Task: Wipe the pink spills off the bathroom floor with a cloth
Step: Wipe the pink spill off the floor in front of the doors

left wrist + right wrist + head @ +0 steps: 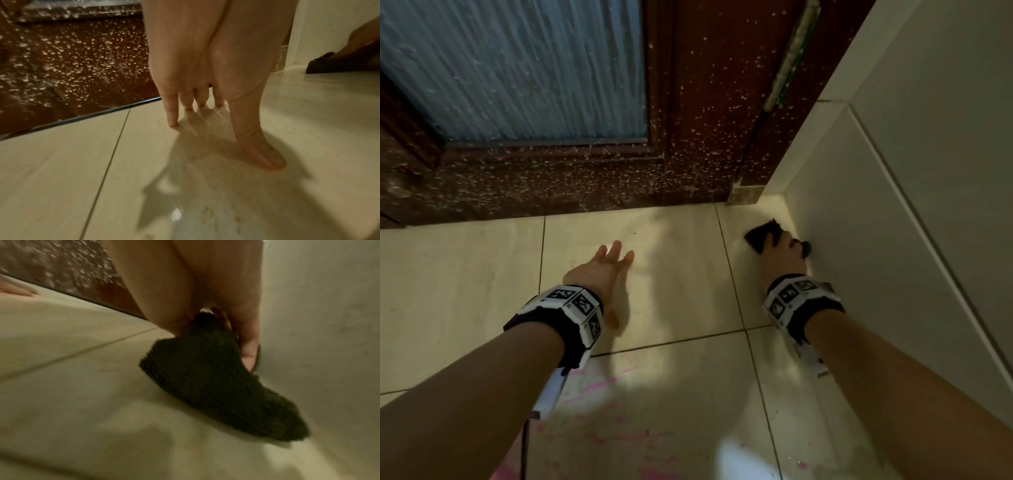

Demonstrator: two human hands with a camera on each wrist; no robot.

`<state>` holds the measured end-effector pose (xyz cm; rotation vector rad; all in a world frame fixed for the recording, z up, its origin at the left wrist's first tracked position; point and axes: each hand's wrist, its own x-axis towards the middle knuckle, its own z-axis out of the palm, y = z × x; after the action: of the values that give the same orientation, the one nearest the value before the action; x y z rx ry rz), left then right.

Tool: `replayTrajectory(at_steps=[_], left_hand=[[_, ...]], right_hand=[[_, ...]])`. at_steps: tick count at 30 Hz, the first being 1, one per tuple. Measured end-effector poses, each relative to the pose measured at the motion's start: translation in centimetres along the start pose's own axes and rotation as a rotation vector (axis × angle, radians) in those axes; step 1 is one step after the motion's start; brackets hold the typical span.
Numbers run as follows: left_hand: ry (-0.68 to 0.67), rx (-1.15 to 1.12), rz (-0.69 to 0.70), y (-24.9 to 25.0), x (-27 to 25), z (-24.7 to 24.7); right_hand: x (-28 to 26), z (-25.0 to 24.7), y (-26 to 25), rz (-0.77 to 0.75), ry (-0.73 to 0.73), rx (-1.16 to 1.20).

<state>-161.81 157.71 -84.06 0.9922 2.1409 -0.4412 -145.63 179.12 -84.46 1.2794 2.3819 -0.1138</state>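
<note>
Head view | dark ribbed cloth (762, 236), long axis along wall base, tip toward door corner | right hand (784, 255) grips it on floor (671, 291) | left hand (602, 269) spread flat, fingertips on tile | pink spills (592, 387) nearer camera

Count: two hands, left hand (602, 270) and right hand (782, 255). One dark cloth (762, 234), under the right hand. Two wrist bands, one per arm. One door (688, 102), ahead of both hands. Pink spills (599, 385): several smears behind the left hand, exact number unclear.
</note>
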Motion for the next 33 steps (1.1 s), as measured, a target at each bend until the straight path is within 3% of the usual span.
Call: replayTrajectory(at_steps=[5, 9, 12, 16, 20, 22, 27, 33], left_hand=[[-0.004, -0.021, 0.006, 0.1, 0.0, 0.1], [0.033, -0.026, 0.016, -0.5, -0.7, 0.6], [0.077, -0.041, -0.038, -2.1, -1.8, 1.3], [-0.017, -0.071, -0.162, -5.4, -3.0, 1.9], [-0.026, -0.14, -0.11, -7.1, -2.8, 3.0], [-0.012, -0.172, -0.098, -7.3, -2.5, 3.4], [0.006, -0.164, -0.098, -8.0, -2.0, 3.9], [-0.014, -0.043, -0.137, -7.5, -2.5, 3.2]], right_hand=[[-4.8, 2.1, -4.7, -0.286, 0.014, -0.125], [-11.0, 3.5, -7.7, -0.48, -0.116, -0.057], [-12.1, 2.5, -6.9, -0.591, -0.164, 0.004], [-7.8, -0.6, -6.0, -0.467, -0.074, 0.175], [-3.5, -1.9, -8.6, -0.295, -0.065, 0.133], [-3.5, -1.3, -10.1, -0.306, -0.039, 0.042], [-7.9, 1.0, -12.4, -0.698, -0.003, -0.134], [-14.6, 3.1, -11.0, -0.994, -0.193, -0.219]])
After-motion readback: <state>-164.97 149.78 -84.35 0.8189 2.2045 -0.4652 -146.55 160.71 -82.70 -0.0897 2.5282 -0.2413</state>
